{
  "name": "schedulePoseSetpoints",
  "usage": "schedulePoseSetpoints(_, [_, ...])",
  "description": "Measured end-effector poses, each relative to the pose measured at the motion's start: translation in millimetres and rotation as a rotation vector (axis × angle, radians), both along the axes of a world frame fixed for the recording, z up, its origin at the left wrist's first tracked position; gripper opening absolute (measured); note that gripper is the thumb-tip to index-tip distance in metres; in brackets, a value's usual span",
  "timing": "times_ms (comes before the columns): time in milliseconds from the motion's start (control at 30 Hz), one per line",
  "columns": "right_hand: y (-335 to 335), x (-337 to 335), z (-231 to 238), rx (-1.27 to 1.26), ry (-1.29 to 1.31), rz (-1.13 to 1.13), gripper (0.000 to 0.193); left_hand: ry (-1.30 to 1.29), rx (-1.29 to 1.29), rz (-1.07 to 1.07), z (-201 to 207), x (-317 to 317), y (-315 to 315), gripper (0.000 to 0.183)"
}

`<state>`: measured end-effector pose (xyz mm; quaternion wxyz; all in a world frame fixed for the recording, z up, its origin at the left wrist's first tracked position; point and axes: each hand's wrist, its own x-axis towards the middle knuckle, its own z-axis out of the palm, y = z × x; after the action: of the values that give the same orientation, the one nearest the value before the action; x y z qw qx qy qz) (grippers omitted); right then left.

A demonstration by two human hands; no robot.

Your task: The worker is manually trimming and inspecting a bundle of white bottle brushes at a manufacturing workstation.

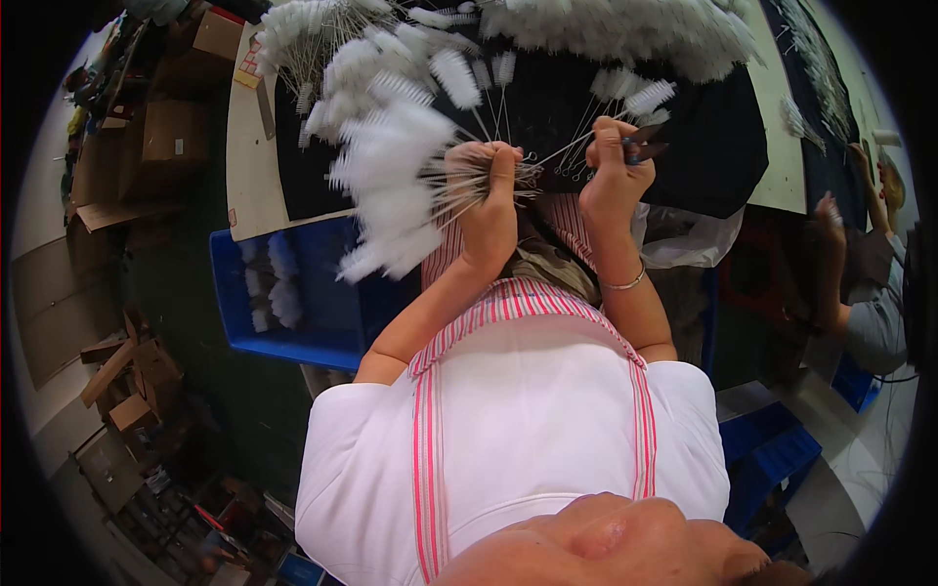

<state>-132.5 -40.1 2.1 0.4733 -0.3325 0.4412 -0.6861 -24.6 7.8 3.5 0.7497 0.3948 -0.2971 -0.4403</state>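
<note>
My left hand (487,200) is closed around the wire stems of a bundle of white bottle brushes (391,186), whose bristle heads fan out to the left. The looped wire ends stick out on the right side of my fist. In my right hand (614,181), thumb and fingers pinch one brush by its stem, its white head (649,97) pointing up and right. Small dark-bladed scissors (645,149) also sit in that hand. Between and beyond both hands, more loose brushes (503,70) lie on the black cloth (547,107).
Large heaps of white brushes (625,34) cover the table's far side. A blue bin (293,342) holding brushes stands at the left below the table edge, a plastic bag (689,237) at the right. Cardboard boxes (176,132) are stacked far left. Another person's arm (831,264) reaches in at right.
</note>
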Motion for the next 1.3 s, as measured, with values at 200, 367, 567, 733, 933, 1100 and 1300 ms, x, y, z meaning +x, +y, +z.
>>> schedulePoseSetpoints(200, [25.9,10.9,6.6,-0.113,0.465,0.118,0.012,-0.309,0.181,-0.018,-2.0,0.8,-0.6,0.010])
schedulePoseSetpoints(367, [-29.3,-60.1,-0.3,0.007,0.063,-0.287,0.014,-0.243,0.168,0.164,-11.3,19.7,4.8,0.010])
schedulePoseSetpoints(567, [-13.2,-42.2,27.5,0.127,0.302,0.683,0.016,0.296,0.229,-0.011,2.1,43.1,-5.6,0.022])
schedulePoseSetpoints(733, [-17.2,-40.1,27.6,-0.004,0.459,0.844,0.012,0.192,0.285,-0.174,30.8,48.0,-28.0,0.021])
schedulePoseSetpoints(933, [-15.2,-27.2,49.6,-0.304,1.158,0.648,0.014,0.176,0.170,-0.306,42.7,46.5,-44.2,0.031])
schedulePoseSetpoints(1100, [-11.4,-21.4,57.1,-0.577,1.540,0.454,0.017,0.162,0.224,-0.252,44.5,39.2,-45.1,0.031])
schedulePoseSetpoints(1300, [-7.3,-21.7,53.8,-0.617,1.570,0.416,0.021,0.129,0.255,-0.308,38.7,45.8,-41.2,0.023])
